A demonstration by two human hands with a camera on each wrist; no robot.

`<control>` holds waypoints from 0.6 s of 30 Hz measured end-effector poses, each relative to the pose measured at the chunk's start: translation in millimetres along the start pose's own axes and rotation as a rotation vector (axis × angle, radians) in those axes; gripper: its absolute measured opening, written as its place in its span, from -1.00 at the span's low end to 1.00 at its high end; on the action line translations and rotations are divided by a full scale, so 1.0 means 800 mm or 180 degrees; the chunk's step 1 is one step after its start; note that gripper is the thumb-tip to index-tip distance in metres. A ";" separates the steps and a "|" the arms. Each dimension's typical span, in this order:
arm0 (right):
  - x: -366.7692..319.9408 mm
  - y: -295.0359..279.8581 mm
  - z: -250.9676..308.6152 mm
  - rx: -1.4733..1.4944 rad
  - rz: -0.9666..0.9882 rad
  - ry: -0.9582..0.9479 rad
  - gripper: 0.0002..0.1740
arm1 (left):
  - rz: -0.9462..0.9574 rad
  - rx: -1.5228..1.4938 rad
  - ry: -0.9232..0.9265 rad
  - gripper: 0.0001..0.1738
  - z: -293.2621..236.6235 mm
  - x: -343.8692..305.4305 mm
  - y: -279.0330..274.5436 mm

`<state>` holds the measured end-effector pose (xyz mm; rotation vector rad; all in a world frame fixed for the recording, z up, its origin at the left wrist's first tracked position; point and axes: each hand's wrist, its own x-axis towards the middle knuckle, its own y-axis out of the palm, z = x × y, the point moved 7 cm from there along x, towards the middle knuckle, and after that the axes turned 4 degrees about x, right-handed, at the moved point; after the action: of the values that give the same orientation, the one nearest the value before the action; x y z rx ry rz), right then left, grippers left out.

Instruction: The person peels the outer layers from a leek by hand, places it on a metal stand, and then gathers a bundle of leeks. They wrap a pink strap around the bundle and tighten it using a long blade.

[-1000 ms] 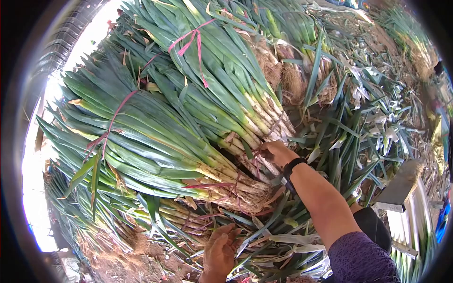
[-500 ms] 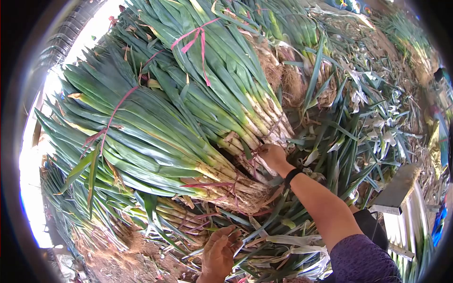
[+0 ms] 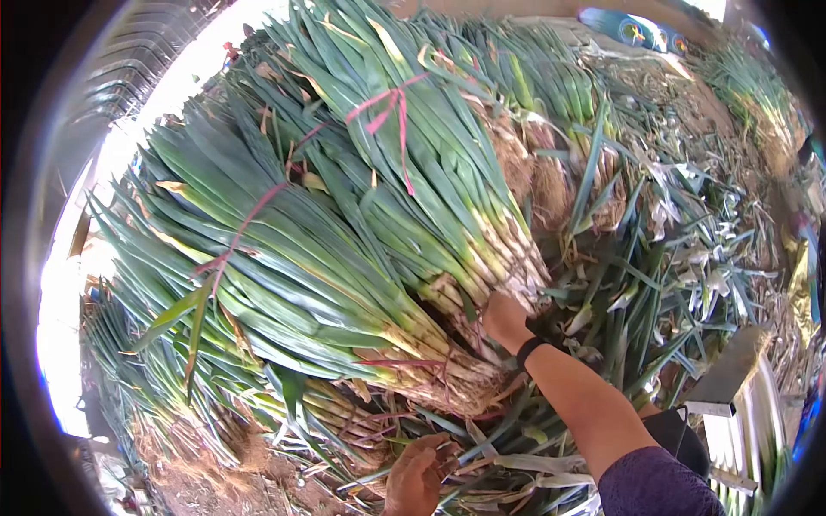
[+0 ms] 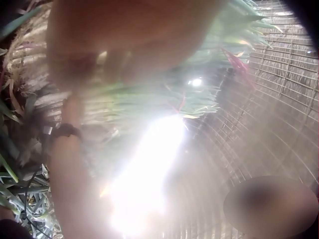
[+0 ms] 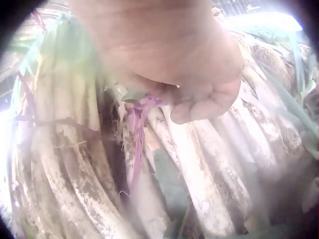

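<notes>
A large bundle of leeks (image 3: 447,172), long green leaves and white stalks tied in pink, lies on the pile. My right hand (image 3: 506,322) is at its white stalk end, fingers curled. The right wrist view shows those fingers at the knot of a pink tie (image 5: 137,164), gripping it against the dirty white stalks (image 5: 199,184). Beside it lies a second tied leek bundle (image 3: 327,292), roots toward me. My left hand (image 3: 417,477) hangs below that bundle's root end, fingers loosely bent, holding nothing. It appears large and blurred in the left wrist view.
Loose leaves and trimmings (image 3: 637,284) cover the ground at right. A metal-edged stool-like object (image 3: 723,378) stands by my right elbow, near white stalks (image 3: 740,439). More bundles with hairy roots (image 3: 551,189) lie behind. Wire mesh (image 4: 284,64) shows in the left wrist view.
The head view has tilted, so the pile sits lower and farther right in it. My right hand stays at the same stalk end; its fingers have tucked in closer. My left hand keeps its loose pose.
</notes>
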<state>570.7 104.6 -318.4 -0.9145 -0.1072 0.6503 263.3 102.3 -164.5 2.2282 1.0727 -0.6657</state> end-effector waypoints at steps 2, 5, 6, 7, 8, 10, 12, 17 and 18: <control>0.008 0.004 0.004 -0.0152 0.0178 0.0007 -0.79 | 0.0109 0.0587 0.0558 -0.72 -0.005 0.004 -0.006; 0.009 0.010 -0.005 -0.0492 0.0657 -0.0099 -0.79 | 0.0120 0.0048 0.0216 -0.73 -0.005 -0.002 -0.005; 0.008 0.015 -0.005 -0.0572 0.0719 -0.0161 -0.79 | 0.0127 -0.0327 -0.0135 -0.72 -0.006 -0.007 -0.002; 0.007 0.010 -0.007 -0.0333 0.0357 -0.0086 -0.77 | 0.0131 -0.0338 -0.0147 -0.72 -0.008 -0.010 -0.002; 0.013 0.012 -0.007 -0.0440 0.0395 -0.0065 -0.77 | 0.0137 -0.0349 -0.0157 -0.71 -0.010 -0.012 -0.003; 0.018 0.019 -0.011 -0.0656 0.0488 -0.0004 -0.77 | 0.0167 -0.0415 -0.0220 -0.70 -0.009 -0.015 -0.005; 0.013 0.020 0.000 -0.0902 0.0576 -0.0240 -0.80 | 0.0234 -0.0522 -0.0307 -0.70 -0.007 -0.016 -0.004; 0.006 0.035 0.011 -0.1490 0.0377 -0.0855 -0.88 | 0.0135 -0.0578 -0.0427 -0.71 -0.012 -0.024 0.000; -0.001 0.024 0.025 -0.1506 0.0142 -0.1078 -0.89 | 0.0181 -0.0548 -0.0410 -0.72 -0.012 -0.027 0.002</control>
<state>553.5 126.4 -320.9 -1.2551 -0.5632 0.8361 254.8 96.5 -143.5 2.0324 0.9619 -0.6571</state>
